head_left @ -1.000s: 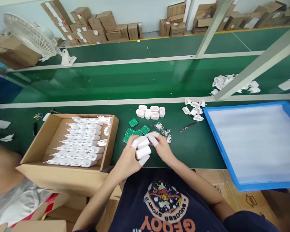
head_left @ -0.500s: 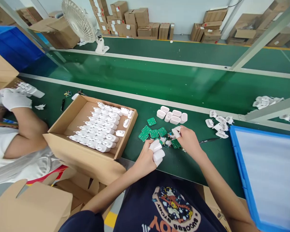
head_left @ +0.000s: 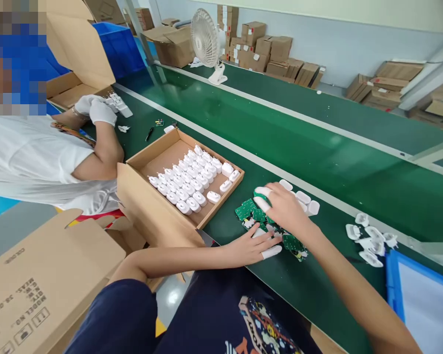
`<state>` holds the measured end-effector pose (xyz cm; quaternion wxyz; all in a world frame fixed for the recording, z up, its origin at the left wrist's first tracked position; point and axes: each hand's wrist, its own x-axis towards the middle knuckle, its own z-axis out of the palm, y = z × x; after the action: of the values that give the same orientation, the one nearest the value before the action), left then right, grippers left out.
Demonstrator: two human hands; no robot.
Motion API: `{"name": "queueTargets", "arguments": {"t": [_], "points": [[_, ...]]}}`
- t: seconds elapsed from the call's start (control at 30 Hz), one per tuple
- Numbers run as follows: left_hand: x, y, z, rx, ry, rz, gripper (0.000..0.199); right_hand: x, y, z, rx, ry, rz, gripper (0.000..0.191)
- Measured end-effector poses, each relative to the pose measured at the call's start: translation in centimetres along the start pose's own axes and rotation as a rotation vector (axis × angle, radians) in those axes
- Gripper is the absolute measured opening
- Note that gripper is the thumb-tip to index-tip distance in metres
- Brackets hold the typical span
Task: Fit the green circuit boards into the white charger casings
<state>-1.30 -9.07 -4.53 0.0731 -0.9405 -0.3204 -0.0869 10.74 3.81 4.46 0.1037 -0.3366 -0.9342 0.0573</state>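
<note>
My right hand (head_left: 290,209), with white finger covers on thumb and forefinger, pinches a green circuit board (head_left: 262,195) above the others. My left hand (head_left: 249,249) lies with its fingers spread over the near side of the pile, and white covers show on its fingers. Beneath and between both hands is a heap of green circuit boards (head_left: 245,210) with small parts on them, some hidden by the fingers. Several white plastic housings (head_left: 303,197) stand behind my right hand, which partly covers them.
Left of my hands, a cardboard tray (head_left: 162,157) holds rows of white plug adapters (head_left: 186,179). White plug covers (head_left: 371,241) lie to the right, beside a blue-rimmed tray (head_left: 395,285). A co-worker's gloved hands (head_left: 101,112) work at far left. A fan (head_left: 205,39) stands behind.
The view has turned left. White housings in my left hand are gone from it, and its fingers have spread over the boards. My right hand has moved to the pile's far side, pinching a board.
</note>
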Motion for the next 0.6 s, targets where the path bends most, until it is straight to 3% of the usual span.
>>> {"name": "queueTargets", "arguments": {"t": [0.1,0.17,0.23,0.37,0.47,0.6], "points": [[-0.3,0.4,0.6,0.013,0.02,-0.04,0.05,5.2,-2.9,0.5,0.037,-0.034,-0.295,0.041],[-0.5,1.0,1.2,0.001,0.019,-0.067,0.051,8.0,-4.4,2.1,0.042,-0.124,-0.335,0.053],[-0.7,1.4,1.8,0.002,0.038,-0.101,0.049,10.1,-5.5,4.0,0.026,-0.209,-0.345,0.05],[-1.0,1.2,1.8,0.03,0.081,-0.132,0.04,11.4,-6.5,6.8,-0.029,-0.276,-0.344,0.021],[-1.1,0.6,0.7,-0.04,0.062,-0.122,0.036,11.5,-6.6,7.1,-0.053,-0.284,-0.332,0.024],[-1.2,-0.1,-1.4,-0.453,0.027,-0.234,0.049,12.4,-6.2,7.0,-0.042,-0.31,-0.389,0.024]]}}
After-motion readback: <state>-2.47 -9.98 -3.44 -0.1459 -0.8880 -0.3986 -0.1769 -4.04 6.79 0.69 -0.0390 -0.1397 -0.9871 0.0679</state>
